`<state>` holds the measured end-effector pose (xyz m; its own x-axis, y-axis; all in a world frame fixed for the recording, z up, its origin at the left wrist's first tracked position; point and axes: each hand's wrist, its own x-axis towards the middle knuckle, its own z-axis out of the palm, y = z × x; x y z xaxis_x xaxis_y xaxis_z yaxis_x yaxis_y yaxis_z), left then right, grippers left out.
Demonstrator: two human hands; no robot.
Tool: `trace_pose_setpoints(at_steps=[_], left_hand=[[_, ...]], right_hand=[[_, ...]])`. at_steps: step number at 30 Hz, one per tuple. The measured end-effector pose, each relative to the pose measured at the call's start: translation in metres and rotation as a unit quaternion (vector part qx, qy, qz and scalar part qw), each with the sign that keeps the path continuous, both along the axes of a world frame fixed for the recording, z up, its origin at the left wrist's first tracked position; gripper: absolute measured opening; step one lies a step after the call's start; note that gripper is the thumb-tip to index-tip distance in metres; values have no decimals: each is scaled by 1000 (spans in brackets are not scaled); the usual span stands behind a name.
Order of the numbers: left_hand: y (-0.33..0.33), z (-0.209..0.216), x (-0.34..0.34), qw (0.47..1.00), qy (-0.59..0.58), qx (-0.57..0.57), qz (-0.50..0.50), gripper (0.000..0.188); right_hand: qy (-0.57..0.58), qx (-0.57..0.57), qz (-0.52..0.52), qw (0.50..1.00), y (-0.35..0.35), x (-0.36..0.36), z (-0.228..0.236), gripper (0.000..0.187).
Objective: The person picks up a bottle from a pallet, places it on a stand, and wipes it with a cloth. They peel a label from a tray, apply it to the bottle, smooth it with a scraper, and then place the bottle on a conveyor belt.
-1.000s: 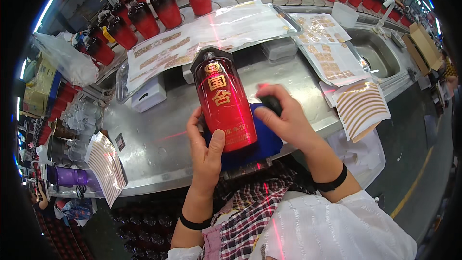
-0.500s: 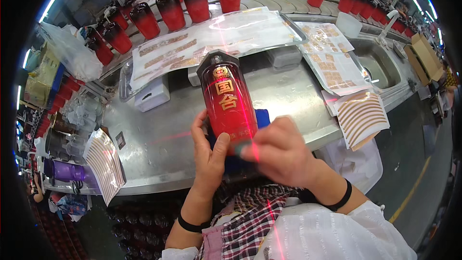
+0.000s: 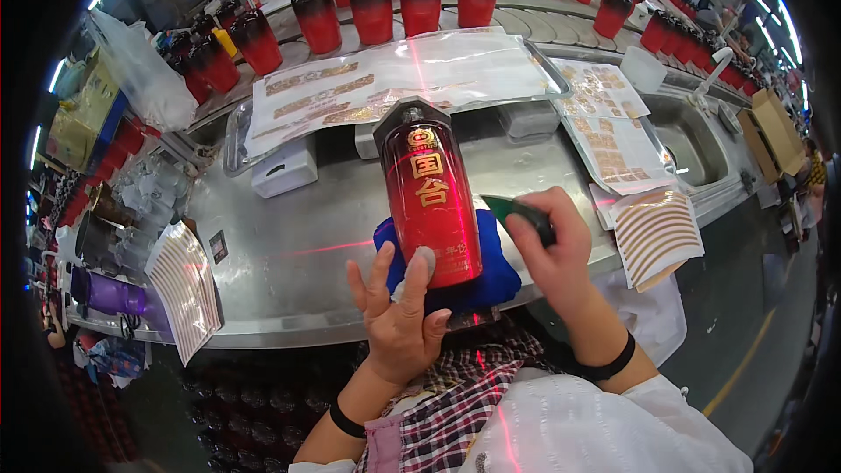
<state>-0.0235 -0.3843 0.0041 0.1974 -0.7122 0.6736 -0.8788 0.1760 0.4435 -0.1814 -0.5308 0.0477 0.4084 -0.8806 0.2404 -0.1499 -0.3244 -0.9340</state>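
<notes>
A red glass bottle (image 3: pixel 433 201) with a dark shoulder and gold lettering lies face up on a folded blue cloth (image 3: pixel 499 267), its neck pointing away from me. Red laser lines run across it. My left hand (image 3: pixel 399 320) is open, fingers spread, with a fingertip at the lower left of the bottle's face. To the right of the bottle, apart from it, my right hand (image 3: pixel 561 245) is closed around a scraper (image 3: pixel 533 221) with a black grip and a green blade.
Behind the bottle, a tray of clear sheets with gold decals (image 3: pixel 342 92) spans the steel table (image 3: pixel 289 271). Striped decal sheets lie at the left (image 3: pixel 184 285) and right (image 3: pixel 657 232). A sink (image 3: pixel 692 140) is at the right. Red bottles (image 3: pixel 372 9) stand on a conveyor beyond.
My right hand with the scraper has moved off the bottle's lower end to the right. My left hand has loosened from the bottle's side and spread its fingers. The view has shifted slightly.
</notes>
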Motion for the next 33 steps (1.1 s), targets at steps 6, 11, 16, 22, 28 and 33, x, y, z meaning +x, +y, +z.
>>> trace_pose_setpoints(at_steps=[6,11,16,22,28,33], left_hand=[[7,-18,11,998,-29,40,36,62],[1,-3,10,989,-147,29,15,57],[0,-4,16,998,-60,12,31,51],[0,55,93,992,64,84,69,29],[-109,104,302,960,-56,241,133,30],[-193,59,396,895,-184,362,185,38]], right_hand=[[-11,-297,248,922,13,0,18,26],[18,-24,132,991,4,-16,23,23],[51,-216,82,972,-50,-27,46,42],[239,-365,108,893,-114,12,62,40],[162,-326,161,917,-75,29,68,38],[197,-269,100,937,-69,-17,65,35]])
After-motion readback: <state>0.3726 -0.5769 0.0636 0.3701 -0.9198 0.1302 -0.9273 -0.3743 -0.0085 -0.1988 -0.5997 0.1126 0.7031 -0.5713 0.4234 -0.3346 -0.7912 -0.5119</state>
